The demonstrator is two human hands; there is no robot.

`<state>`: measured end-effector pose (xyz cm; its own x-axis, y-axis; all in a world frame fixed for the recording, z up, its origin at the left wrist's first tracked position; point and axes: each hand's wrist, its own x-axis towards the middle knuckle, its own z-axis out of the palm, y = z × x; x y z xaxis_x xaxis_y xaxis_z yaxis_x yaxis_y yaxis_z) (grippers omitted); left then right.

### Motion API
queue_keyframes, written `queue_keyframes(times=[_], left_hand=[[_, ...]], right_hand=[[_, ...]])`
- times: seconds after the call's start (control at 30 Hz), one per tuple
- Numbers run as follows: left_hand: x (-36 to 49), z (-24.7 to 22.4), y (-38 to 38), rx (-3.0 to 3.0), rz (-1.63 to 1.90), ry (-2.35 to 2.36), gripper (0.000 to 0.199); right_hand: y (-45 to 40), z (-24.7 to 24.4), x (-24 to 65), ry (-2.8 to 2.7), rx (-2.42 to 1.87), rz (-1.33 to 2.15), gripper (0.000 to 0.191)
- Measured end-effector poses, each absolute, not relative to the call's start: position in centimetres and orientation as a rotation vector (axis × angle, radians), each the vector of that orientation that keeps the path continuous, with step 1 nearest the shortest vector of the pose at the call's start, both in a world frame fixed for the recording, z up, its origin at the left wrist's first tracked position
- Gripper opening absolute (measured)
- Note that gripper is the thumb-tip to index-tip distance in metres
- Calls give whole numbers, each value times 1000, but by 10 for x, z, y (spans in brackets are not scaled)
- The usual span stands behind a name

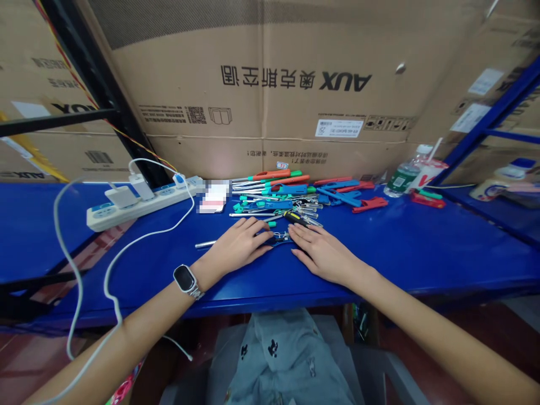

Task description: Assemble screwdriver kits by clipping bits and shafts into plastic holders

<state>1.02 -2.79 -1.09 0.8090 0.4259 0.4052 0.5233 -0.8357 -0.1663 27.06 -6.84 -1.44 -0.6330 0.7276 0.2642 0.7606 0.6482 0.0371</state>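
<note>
My left hand [242,242] rests low over the table with its fingers curled around a thin metal rod [205,244]. The rod's end sticks out to the left, under the palm. Between my two hands lies a small part with metal wire and a blue strip [280,238]; it seems to belong to the same piece. My right hand [323,253] touches this part's right end, its fingers pressed together and pointing left. Just beyond those fingertips is a black and yellow handle [294,217], possibly a screwdriver's. My fingers hide most of the piece.
Behind the hands lies a pile of metal rods with orange handles [274,175], plus blue [343,196] and red clips [370,204]. A power strip [143,205] with white cables stands left. A bottle [400,177] and cup [428,171] stand right. Cardboard [274,112] walls the back.
</note>
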Motion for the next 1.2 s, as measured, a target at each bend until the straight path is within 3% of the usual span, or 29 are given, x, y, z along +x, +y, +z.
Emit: queue_keyframes(times=[0.43, 0.53, 0.63, 0.97, 1.2], left_hand=[[38, -9, -30, -2671, -351, -572, 23], [34, -9, -33, -2679, -479, -701, 22], [28, -8, -35, -2668, -596, -896, 34], [42, -5, -33, -2735, -382, -983, 33], [41, -9, -32, -2737, -466, -997, 33]], right_hand=[[-70, -16, 270, -2632, -1219, -221, 50], [-70, -14, 270, -2643, -1227, -230, 49], [-71, -13, 269, -2647, -1227, -232, 49], [-71, -15, 269, -2628, -1212, -243, 48], [-72, -14, 266, -2619, -1227, -230, 48]])
